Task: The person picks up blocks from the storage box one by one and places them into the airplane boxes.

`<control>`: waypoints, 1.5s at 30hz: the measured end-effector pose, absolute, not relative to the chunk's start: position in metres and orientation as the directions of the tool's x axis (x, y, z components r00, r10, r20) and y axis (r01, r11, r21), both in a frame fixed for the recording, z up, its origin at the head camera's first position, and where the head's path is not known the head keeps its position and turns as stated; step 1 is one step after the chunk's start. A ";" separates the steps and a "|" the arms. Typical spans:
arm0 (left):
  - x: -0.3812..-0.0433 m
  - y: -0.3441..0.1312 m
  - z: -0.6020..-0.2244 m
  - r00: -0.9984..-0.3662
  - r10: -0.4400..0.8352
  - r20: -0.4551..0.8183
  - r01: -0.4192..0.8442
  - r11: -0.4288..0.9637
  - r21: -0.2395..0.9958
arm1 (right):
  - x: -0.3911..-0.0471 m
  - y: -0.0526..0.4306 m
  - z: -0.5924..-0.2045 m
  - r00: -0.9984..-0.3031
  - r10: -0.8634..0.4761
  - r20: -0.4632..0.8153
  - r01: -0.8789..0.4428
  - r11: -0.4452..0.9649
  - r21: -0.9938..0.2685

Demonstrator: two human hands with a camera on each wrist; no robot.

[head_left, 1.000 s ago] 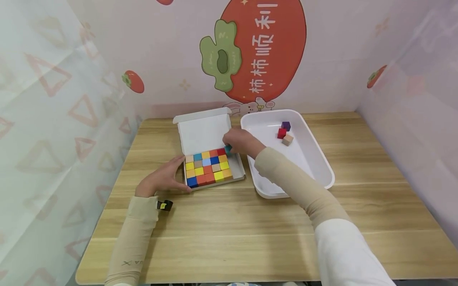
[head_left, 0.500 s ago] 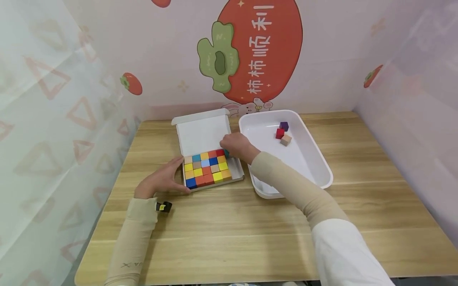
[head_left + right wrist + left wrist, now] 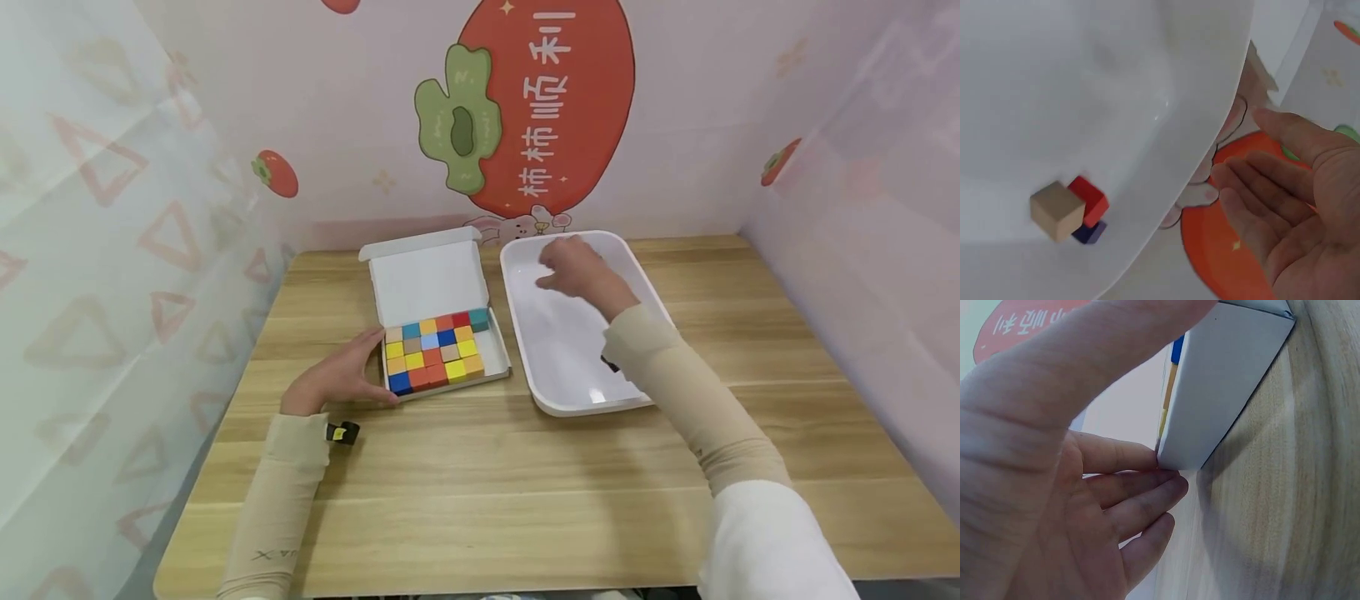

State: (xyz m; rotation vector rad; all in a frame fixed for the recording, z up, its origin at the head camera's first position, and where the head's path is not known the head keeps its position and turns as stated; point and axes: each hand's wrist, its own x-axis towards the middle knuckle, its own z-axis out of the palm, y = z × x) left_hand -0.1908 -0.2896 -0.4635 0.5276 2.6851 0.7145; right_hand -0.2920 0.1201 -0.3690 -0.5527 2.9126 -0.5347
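Note:
A shallow white cardboard box (image 3: 495,354) lies with its lid raised, holding rows of coloured wooden cubes (image 3: 432,357). A teal cube (image 3: 477,320) sits at the far right end of the back row, with bare box floor in front of it. My left hand (image 3: 341,375) holds the box across its left end, thumb at the near corner and fingertips at the far one. My right hand (image 3: 579,271) is above the white plastic tray (image 3: 555,408), fingers loosely bent and holding nothing. In the right wrist view a natural wood cube (image 3: 1057,211), a red cube (image 3: 1089,200) and a purple cube (image 3: 1090,232) lie together in the tray.
The box lid (image 3: 429,279) leans back behind the cubes, near the patterned backdrop (image 3: 360,167). The tray stands right of the box with a narrow strip of table between them. The wooden table (image 3: 465,500) extends toward me in front of both.
My right hand has let go of the teal cube in the box's back row and moved right, over the tray, where it covers the loose cubes in the head view. The left hand has stayed put.

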 end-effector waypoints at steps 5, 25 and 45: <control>-0.189 -0.291 -0.461 -0.888 0.413 -0.203 0.254 0.808 0.532 | -0.294 0.159 -0.370 -0.978 -0.174 -0.114 -0.117 0.913 -0.392; -0.190 -0.289 -0.464 -0.886 0.413 -0.213 0.253 0.813 0.525 | -0.293 0.209 -0.428 -0.977 0.013 -0.214 0.119 0.862 -0.494; -0.190 -0.288 -0.462 -0.884 0.421 -0.203 0.265 0.810 0.524 | -0.288 0.197 -0.402 -0.991 -0.136 0.015 -0.122 0.834 -0.538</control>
